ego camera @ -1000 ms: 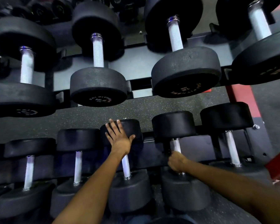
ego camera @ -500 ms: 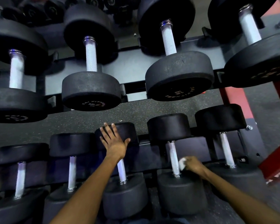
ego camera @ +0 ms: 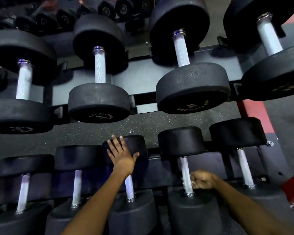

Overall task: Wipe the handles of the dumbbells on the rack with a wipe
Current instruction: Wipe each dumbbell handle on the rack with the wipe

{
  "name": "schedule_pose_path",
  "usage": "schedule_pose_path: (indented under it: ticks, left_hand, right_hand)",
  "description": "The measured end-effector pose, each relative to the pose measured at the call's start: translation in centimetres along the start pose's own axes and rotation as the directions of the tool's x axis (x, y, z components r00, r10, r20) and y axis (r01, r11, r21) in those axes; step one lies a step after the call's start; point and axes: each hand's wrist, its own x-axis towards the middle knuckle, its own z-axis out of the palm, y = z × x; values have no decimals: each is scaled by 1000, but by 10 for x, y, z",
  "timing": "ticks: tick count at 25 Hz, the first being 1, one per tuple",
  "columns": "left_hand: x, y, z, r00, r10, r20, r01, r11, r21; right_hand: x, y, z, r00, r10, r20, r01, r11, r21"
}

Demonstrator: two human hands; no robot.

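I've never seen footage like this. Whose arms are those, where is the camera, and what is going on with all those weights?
There is no machine here: these are a person's two bare arms, filmed by a wide-angle camera worn on the head, looking forward and down. That is why the edges look bent.

In front stands a dumbbell rack with two rows of black dumbbells with pale metal handles. The left hand lies flat, fingers straight, on the far head of one lower-row dumbbell. The right hand is curled round the handle of the next dumbbell to the right, low down near its front head. A bit of white, probably the wipe, shows between fingers and handle, though the hand is blurred. Speckled floor shows between the rows.
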Motion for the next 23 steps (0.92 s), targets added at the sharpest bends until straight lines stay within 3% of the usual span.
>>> schedule_pose_path:
  ticks: [2, 4, 5, 7, 9, 11, 12, 14, 18, 21, 23]
  left_hand:
    - [2, -1, 2, 1000, -1, -11, 1, 1000, -4]
    - [3, -2, 3, 1000, 0, -16, 0, 1000, -6]
    - [2, -2, 3, 1000, 2, -12, -2, 1000, -2]
    - [1, -2, 2, 1000, 0, 8, 0, 1000, -1]
    - [1, -2, 2, 1000, 1, 5, -1, 1000, 9]
    - [2, -1, 2, 1000, 5, 3, -5, 1000, 5]
    - [2, -1, 2, 1000, 5, 5, -5, 1000, -3]
    - [1, -1, 1, 1000, 3, 8, -3, 1000, 2]
    - [0, 0, -1, 1000, -8, 17, 7, 1000, 24]
    - [1, 2, -2, 1000, -6, 12, 5, 1000, 16]
    - [1, 1, -2, 1000, -9, 8, 8, 1000, 28]
  right_hand:
    - [3, -34, 10, 991, -132, -39, 137, 925, 354]
    - [5, -42, 17, 974, -211, -79, 221, 827, 517]
    - [3, -30, 16, 980, -188, -60, 194, 860, 472]
    - [-4, 4, 8, 991, -95, -92, 109, 980, 167]
    - [-3, 20, 3, 974, -114, -197, 94, 990, -107]
    - [7, -1, 7, 839, -279, -467, 175, 951, -253]
    - [14, -14, 16, 751, -340, -566, 212, 936, -281]
    - [12, -30, 54, 701, -362, -614, 277, 932, -234]
    - [14, -18, 98, 709, -416, -569, 266, 906, -330]
    - [10, -35, 90, 705, -396, -588, 350, 916, -197]
    - [2, -36, 105, 681, -365, -635, 299, 930, -213]
